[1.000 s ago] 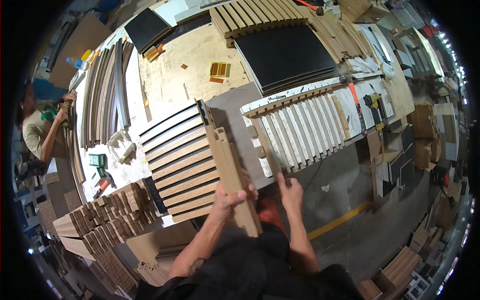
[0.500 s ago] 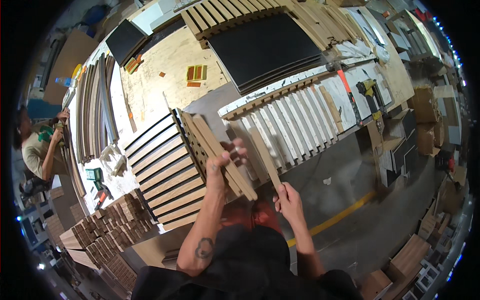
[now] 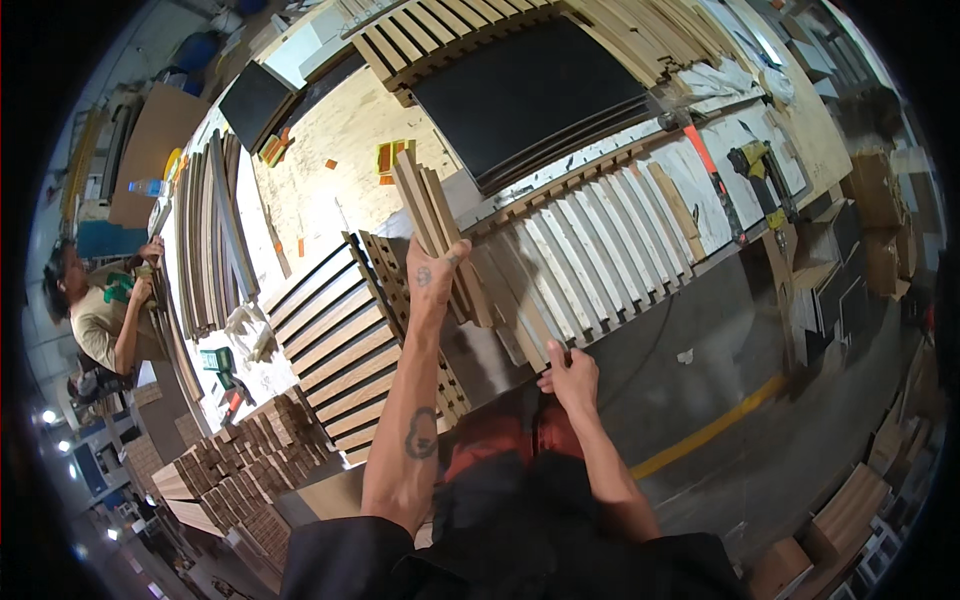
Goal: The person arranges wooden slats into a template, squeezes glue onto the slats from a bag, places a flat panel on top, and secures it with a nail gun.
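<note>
My left hand (image 3: 432,275) is closed around a small bundle of light wooden slats (image 3: 428,205), held upright-leaning over the table. My right hand (image 3: 572,378) has its fingers curled at the near end of a single wooden slat (image 3: 527,300), which lies at the left end of a row of pale slats (image 3: 590,255). That row sits in a notched wooden strip (image 3: 560,193) along its far side. Left of my left forearm is a slatted panel (image 3: 335,345) with wooden strips over black gaps.
Black panels (image 3: 530,95) are stacked beyond the row. A red-handled hammer (image 3: 708,175) and a yellow-green power tool (image 3: 752,165) lie at the right. Wood blocks (image 3: 235,450) are piled lower left. A co-worker (image 3: 110,300) handles long strips at far left.
My left hand has carried its bundle farther away and turned it more upright. The slat in my right hand has come down beside the row, with that hand now at its near end.
</note>
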The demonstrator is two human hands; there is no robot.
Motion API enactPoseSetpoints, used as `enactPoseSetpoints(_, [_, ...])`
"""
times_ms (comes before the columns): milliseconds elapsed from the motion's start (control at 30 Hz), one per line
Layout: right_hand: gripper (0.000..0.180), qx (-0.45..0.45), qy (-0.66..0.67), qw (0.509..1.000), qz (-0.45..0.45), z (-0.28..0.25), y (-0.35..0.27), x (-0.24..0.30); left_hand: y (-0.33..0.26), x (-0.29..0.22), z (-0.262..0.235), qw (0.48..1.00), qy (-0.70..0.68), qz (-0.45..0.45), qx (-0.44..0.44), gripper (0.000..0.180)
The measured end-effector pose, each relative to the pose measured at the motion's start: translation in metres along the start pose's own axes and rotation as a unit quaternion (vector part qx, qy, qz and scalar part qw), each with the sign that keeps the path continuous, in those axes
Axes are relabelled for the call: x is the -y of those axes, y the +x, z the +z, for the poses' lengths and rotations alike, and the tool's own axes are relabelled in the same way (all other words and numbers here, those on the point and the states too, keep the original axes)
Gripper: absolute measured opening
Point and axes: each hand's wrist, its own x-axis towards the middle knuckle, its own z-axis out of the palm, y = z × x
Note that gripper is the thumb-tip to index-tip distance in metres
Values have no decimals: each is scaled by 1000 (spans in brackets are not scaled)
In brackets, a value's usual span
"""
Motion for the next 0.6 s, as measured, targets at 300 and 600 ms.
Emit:
enactPoseSetpoints(300, [75,-46,-159,985,55,-11,2,22,4,-1,-1,1000,5,-8,-7,56])
enactPoseSetpoints(600, [31,167,55,973,-151,-30,-58,60,-93,-42,12,990,-76,-116,-39,73])
